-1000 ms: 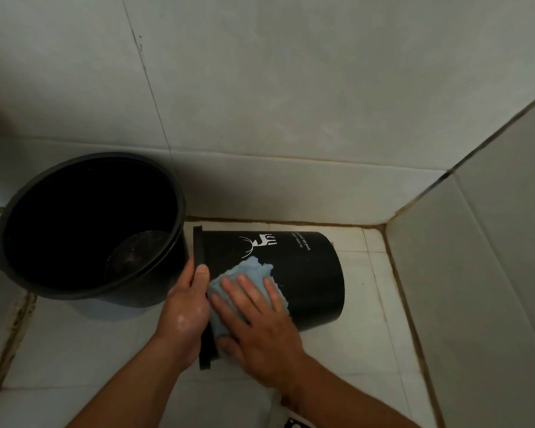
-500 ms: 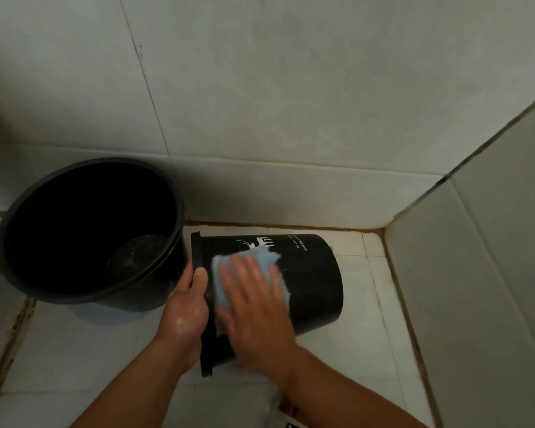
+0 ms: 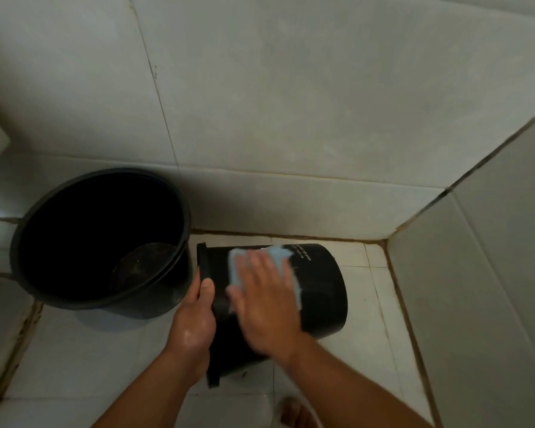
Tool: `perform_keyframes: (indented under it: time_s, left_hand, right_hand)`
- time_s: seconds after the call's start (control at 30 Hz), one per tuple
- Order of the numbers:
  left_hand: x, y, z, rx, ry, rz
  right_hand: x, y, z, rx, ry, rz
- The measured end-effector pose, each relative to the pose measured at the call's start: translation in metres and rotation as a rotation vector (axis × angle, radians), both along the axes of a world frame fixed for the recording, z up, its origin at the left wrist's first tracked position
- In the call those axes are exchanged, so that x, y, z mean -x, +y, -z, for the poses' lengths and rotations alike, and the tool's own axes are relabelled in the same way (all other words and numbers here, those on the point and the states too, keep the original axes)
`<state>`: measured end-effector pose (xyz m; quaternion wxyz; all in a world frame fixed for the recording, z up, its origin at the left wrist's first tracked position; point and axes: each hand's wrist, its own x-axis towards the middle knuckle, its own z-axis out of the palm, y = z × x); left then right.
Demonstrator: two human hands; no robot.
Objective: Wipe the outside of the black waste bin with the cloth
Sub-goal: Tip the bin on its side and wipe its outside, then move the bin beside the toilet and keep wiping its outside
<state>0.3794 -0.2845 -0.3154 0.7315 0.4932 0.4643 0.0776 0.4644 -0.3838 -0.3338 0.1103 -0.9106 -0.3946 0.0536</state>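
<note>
The black waste bin lies on its side on the white tiled floor, its rim to the left and its base to the right. White print shows on its upper side. My left hand grips the bin's rim, thumb on the outside. My right hand lies flat and blurred on the bin's side, pressing a light blue cloth against it. The cloth covers the white logo. Most of the cloth is hidden under my palm.
A larger black bucket stands upright just left of the bin, almost touching its rim. Tiled walls close the corner behind and to the right. A foot in a sandal shows at the bottom edge.
My right hand has slid the cloth up and to the right across the bin's side, over the white logo. The left hand has stayed on the rim.
</note>
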Motion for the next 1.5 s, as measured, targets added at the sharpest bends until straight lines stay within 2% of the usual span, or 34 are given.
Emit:
perform_keyframes:
  time_s: [0.1,0.2,0.3,0.47,0.6,0.8,0.93,1.0,1.17,1.3,1.4,1.5]
  left_hand:
    - [0.003,0.002,-0.001,0.040,-0.016,-0.009]
    - [0.002,0.004,0.000,0.046,-0.006,-0.039]
    - [-0.005,0.002,-0.006,0.003,0.006,-0.024]
    - [-0.007,0.006,-0.003,-0.001,0.008,-0.025]
    - [-0.009,0.005,-0.003,-0.024,0.013,-0.056]
    - [-0.010,0.005,-0.002,-0.058,0.020,-0.066]
    - [-0.009,0.003,-0.010,-0.055,0.072,0.023]
    - [-0.008,0.006,-0.018,-0.001,0.063,0.044]
    - [-0.006,0.007,-0.040,0.045,-0.015,0.126]
    - [-0.015,0.001,-0.065,-0.176,-0.059,0.348]
    - [-0.028,-0.005,-0.087,-0.477,-0.083,0.594]
    - [-0.042,-0.013,-0.087,-0.825,-0.100,0.754]
  right_hand:
    - [0.030,-0.013,0.007,-0.005,-0.057,-0.256]
    - [0.009,-0.055,0.029,-0.027,-0.144,-0.292]
    - [-0.008,-0.090,0.045,-0.124,-0.096,-0.059]
    - [-0.036,-0.091,0.043,-0.203,-0.019,0.330]
    - [-0.057,-0.088,0.039,-0.340,0.192,0.608]
    - [-0.054,-0.121,0.037,-0.503,0.404,0.779]
    - [-0.047,-0.156,0.022,-0.624,0.501,0.928]
    - [-0.042,-0.163,0.004,-0.660,0.509,0.897]
    - [-0.034,-0.141,-0.054,-0.714,0.587,0.612]
    - [-0.042,-0.122,-0.084,-0.916,0.820,0.545]
    - [-0.045,-0.127,-0.101,-1.113,1.109,0.615]
    - [-0.047,-0.143,-0.113,-1.199,1.275,0.632]
